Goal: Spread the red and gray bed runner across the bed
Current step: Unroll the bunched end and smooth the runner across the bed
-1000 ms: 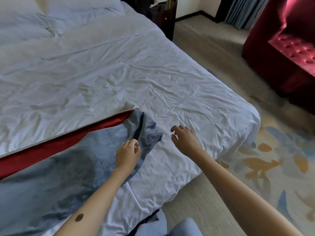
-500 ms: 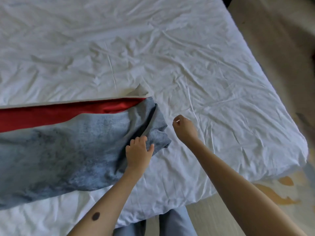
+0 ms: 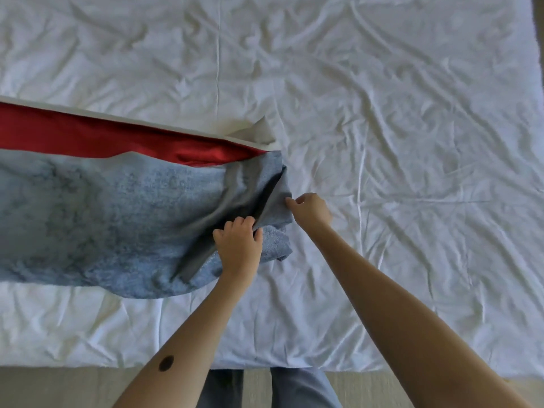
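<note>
The bed runner, grey-blue with a red band and a pale lining along its far edge, lies across the left half of the white bed. Its right end is folded back on itself in a bunch near the bed's middle. My left hand is closed on a fold of that bunched end. My right hand pinches the runner's edge just to the right of it. The right half of the bed is bare wrinkled sheet.
The bed's near edge runs along the bottom, with a strip of floor below it. My legs in blue trousers stand against that edge. A dark strip shows past the bed's right side at the top right corner.
The view has tipped down onto the bed, so the room is out of sight. Both hands have closed on the runner's folded end; the right hand moved left to its edge.
</note>
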A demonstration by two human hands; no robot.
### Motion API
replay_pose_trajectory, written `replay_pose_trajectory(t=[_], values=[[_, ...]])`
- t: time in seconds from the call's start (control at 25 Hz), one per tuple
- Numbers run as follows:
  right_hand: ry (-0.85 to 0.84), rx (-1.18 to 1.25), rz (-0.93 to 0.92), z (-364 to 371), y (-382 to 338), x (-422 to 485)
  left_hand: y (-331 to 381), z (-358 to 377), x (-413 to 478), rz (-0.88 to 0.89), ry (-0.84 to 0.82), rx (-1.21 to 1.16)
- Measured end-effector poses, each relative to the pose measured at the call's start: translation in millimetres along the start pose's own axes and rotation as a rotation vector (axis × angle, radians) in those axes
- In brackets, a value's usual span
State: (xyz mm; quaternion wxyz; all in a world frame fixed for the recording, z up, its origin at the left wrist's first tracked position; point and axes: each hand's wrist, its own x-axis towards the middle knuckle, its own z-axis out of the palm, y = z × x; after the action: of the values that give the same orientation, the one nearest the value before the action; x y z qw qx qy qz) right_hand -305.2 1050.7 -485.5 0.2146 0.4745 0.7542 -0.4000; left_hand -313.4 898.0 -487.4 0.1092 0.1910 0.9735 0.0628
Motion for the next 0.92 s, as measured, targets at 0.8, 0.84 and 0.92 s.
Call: replay_pose_trajectory(t=[0.8,0.84,0.92], values=[[0.159,0.144,-0.488,19.9,-260.9,-117.8,-175.8,-207.3,56.3,-0.089,0.12,-0.657],[0.174,0.132,-0.521,35.2,-284.4,-126.8,-199.3,-216.1,60.0,-0.124,0.113,-0.695],[0.191,0.077,-0.583,68.5,-332.7,-144.3,-248.2,-228.6,68.7,-0.216,0.115,-0.796]])
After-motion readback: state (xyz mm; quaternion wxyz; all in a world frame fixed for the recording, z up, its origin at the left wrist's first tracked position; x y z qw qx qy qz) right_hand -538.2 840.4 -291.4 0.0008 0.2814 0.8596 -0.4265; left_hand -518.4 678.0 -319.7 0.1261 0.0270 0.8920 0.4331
